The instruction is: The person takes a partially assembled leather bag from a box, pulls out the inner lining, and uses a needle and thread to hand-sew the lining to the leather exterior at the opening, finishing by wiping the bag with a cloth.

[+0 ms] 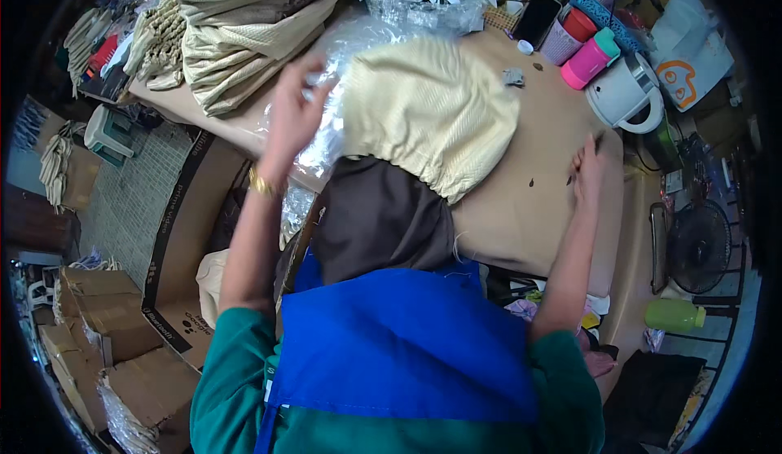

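A cream ribbed cloth piece with a gathered elastic edge lies on the tan table before me. Joined along that edge, a dark brown cloth part hangs over the table's front onto my blue apron. My left hand is raised left of the cream cloth, over crumpled clear plastic; its fingertips are blurred, but thumb and fingers look apart, with nothing seen between them. At the table's right side, my right hand has its fingers closed on a small dark tool, too small to make out.
A stack of folded cream cloth pieces stands at the back left. Clear plastic bags lie at the back. A white kettle, pink bottle and phone fill the back right. Cardboard boxes stand at left.
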`<state>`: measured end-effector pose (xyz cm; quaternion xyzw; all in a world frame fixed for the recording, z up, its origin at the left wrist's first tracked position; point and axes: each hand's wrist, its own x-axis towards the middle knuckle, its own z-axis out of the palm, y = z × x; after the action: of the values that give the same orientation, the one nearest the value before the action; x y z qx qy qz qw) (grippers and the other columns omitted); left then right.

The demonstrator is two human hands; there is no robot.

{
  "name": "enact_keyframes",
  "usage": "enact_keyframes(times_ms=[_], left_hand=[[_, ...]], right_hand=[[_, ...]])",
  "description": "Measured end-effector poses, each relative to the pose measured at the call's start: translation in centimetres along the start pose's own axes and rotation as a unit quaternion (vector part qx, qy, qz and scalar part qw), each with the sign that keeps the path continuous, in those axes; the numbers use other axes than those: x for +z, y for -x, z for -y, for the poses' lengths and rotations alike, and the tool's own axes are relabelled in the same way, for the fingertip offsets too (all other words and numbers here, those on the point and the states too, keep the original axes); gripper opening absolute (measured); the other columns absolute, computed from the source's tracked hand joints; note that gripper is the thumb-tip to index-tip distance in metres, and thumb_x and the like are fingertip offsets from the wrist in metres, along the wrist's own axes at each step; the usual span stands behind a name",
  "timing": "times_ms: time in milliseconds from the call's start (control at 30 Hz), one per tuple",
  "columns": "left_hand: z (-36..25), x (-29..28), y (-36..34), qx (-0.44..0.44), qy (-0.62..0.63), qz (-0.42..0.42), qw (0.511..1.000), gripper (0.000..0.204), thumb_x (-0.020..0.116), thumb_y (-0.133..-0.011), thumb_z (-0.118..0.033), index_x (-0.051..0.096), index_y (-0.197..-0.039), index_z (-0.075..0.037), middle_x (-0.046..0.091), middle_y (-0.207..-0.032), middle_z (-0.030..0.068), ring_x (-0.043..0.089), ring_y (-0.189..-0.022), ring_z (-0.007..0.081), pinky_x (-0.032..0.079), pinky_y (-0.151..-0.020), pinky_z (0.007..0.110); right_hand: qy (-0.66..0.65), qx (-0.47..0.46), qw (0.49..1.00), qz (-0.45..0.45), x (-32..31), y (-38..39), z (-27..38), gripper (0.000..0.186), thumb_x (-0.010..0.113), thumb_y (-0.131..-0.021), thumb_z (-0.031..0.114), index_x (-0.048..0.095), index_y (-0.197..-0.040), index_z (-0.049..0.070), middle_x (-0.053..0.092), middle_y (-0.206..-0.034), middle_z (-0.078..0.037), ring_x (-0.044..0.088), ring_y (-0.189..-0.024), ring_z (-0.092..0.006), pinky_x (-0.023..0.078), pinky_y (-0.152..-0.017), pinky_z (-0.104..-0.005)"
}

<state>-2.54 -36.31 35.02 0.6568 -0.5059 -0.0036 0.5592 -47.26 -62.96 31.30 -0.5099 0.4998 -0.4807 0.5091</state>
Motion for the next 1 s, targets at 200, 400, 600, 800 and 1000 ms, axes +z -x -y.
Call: enact_keyframes(times_ms=[200, 400, 600, 800, 1000], left_hand=[[-3.5, 0.9, 12.5, -0.11, -0.083, 0.127, 0.982, 0.06, 0.08, -0.081, -0.03, 0.05, -0.124, -0.001, 0.061, -0.102, 0.0173, 0.063, -0.09, 0.0282, 0.051, -0.077, 0.038], [0.3, -0.2, 16.3, -0.247, -0.028, 0.09, 0.964, 0.041, 0.068, -0.092, -0.024, 0.052, -0.12, 0.0, 0.063, -0.088, 0.0115, 0.062, -0.077, 0.022, 0.05, -0.073, 0.034], [1.3, 0.1, 17.3, -0.299, 0.015, 0.13, 0.945, 0.026, 0.068, -0.09, -0.024, 0.06, -0.085, 0.0, 0.056, -0.066, 0.0081, 0.052, -0.058, 0.0177, 0.045, -0.059, 0.034], [-3.8, -0.1, 14.0, 0.04, -0.121, 0.045, 0.991, 0.027, 0.078, -0.08, -0.022, 0.06, -0.077, -0.002, 0.058, -0.064, 0.0127, 0.059, -0.062, 0.0309, 0.045, -0.058, 0.041], [-4.9, -0.6, 14.8, -0.143, -0.034, 0.138, 0.979, 0.025, 0.077, -0.084, -0.019, 0.06, -0.085, -0.001, 0.057, -0.065, 0.0072, 0.049, -0.055, 0.0172, 0.041, -0.056, 0.028]], right_hand=[[0.13, 0.0, 0.989, 0.07, 2.1, 13.5, 1.5, 0.028, 0.055, -0.102, 0.028, 0.06, -0.089, 0.004, 0.057, -0.071, 0.001, 0.05, -0.061, -0.0069, 0.041, -0.056, -0.0234], [0.146, -0.093, 0.955, 0.242, 11.2, 19.4, 0.4, 0.014, 0.066, -0.093, 0.014, 0.06, -0.095, 0.001, 0.062, -0.077, -0.001, 0.058, -0.069, -0.0094, 0.048, -0.064, -0.0269], [0.292, -0.331, 0.842, 0.31, 19.1, 19.7, 3.3, 0.03, 0.076, -0.08, 0.01, 0.059, -0.104, 0.005, 0.061, -0.085, -0.011, 0.062, -0.071, -0.0275, 0.051, -0.067, -0.0373], [0.343, -0.264, 0.824, 0.366, 16.4, 14.4, 3.3, 0.031, 0.075, -0.074, 0.004, 0.059, -0.101, 0.004, 0.061, -0.085, -0.013, 0.062, -0.074, -0.0298, 0.05, -0.069, -0.0358], [0.18, -0.167, 0.882, 0.403, 20.9, 21.8, 3.9, 0.027, 0.078, -0.079, 0.009, 0.06, -0.099, 0.003, 0.058, -0.074, -0.01, 0.06, -0.067, -0.021, 0.049, -0.065, -0.0316]])
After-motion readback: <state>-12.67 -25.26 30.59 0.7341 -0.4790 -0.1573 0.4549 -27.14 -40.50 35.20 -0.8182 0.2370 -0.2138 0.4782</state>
